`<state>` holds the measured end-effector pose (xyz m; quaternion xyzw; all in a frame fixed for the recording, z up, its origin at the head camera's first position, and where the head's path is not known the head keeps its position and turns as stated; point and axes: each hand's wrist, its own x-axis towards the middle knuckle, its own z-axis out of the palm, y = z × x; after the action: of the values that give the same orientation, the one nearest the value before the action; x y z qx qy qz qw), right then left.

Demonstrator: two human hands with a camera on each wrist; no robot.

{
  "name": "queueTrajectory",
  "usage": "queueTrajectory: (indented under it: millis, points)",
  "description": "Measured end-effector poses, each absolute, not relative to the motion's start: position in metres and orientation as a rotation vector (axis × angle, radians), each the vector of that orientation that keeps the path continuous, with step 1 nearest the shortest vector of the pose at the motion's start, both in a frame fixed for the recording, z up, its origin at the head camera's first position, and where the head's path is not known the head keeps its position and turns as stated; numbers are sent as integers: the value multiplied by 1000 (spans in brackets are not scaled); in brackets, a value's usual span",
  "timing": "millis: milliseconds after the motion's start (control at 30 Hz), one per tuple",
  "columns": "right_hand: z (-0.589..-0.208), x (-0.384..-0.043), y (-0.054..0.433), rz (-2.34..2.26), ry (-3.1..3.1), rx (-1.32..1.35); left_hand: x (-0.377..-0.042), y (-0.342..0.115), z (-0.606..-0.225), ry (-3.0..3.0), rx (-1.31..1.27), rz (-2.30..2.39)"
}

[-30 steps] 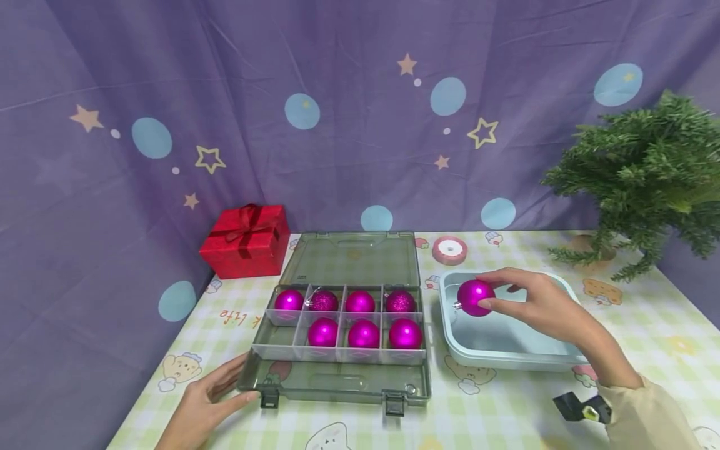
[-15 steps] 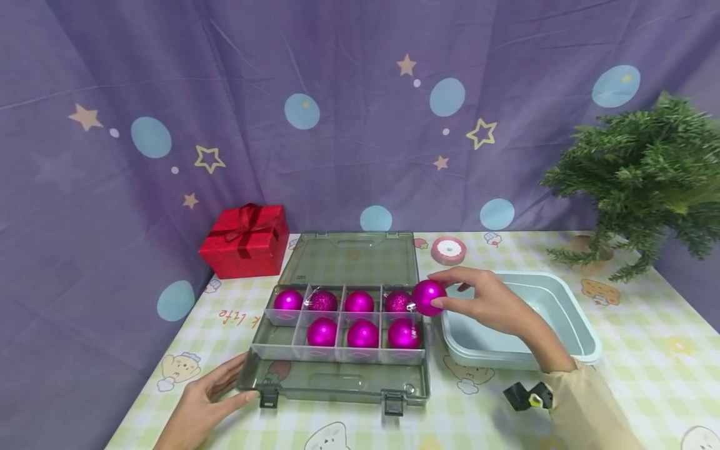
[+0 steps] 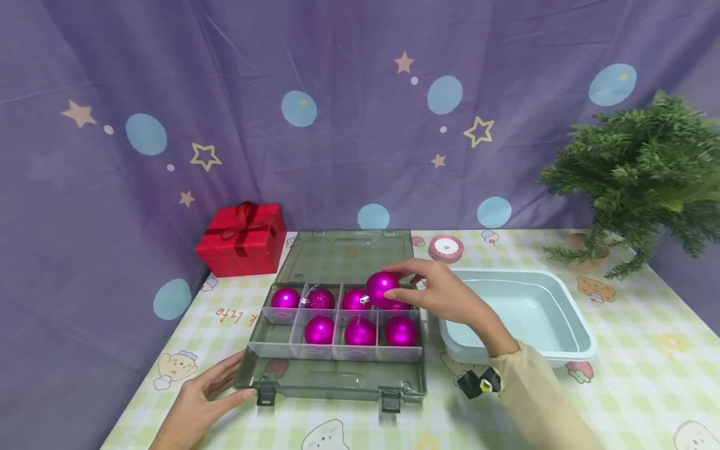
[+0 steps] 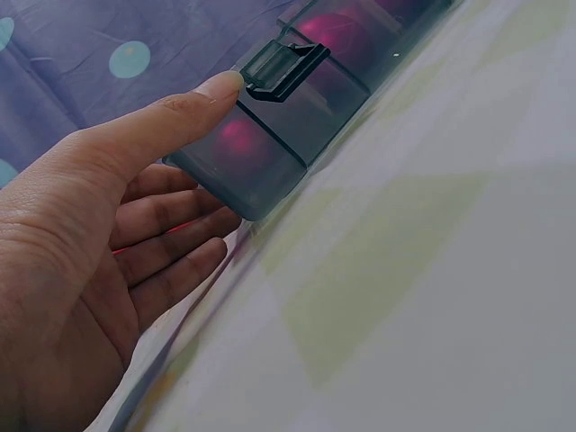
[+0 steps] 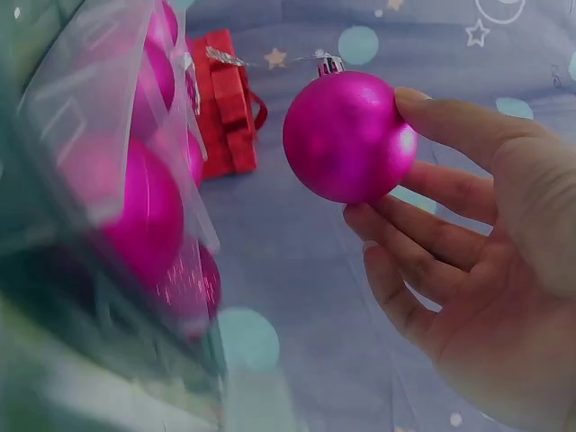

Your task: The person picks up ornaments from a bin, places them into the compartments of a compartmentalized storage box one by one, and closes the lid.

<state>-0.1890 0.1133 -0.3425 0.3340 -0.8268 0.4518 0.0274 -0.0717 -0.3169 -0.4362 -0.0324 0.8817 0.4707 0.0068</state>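
Note:
My right hand [image 3: 444, 294] pinches a shiny magenta Christmas bauble [image 3: 382, 289] between thumb and fingers, above the back row of a smoky clear divided box [image 3: 332, 378]. The right wrist view shows the bauble [image 5: 346, 139] with its silver cap and a thin wire loop. Several magenta baubles, some glittery, sit in the box's compartments; one at the back right is partly hidden by the held bauble. The front-left compartment [image 3: 274, 336] holds no bauble. At the box's front-left corner rests my left hand [image 4: 135, 198], thumb touching near a latch [image 4: 283, 70], fingers loosely along the side.
Right of the box stands a pale blue tub [image 3: 568, 312]. A red gift box [image 3: 242, 240] is behind left, a ribbon roll [image 3: 446, 248] behind. A small green tree [image 3: 635, 175] stands far right. The box's lid [image 3: 349, 256] lies open towards the curtain.
My right hand has carried the bauble leftward from over the blue tub to over the divided box. The left hand has stayed at the box corner.

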Motion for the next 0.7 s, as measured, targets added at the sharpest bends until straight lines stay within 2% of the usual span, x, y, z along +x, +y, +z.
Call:
queueTrajectory:
  millis: [267, 700]
  points:
    - [-338, -195, 77, 1422, -2554, 1109, -74, -317, -433, 2672, -207, 1451]
    - [-339, -200, 32, 1448, -2561, 1214, -76, -316, -434, 2674, -213, 1412]
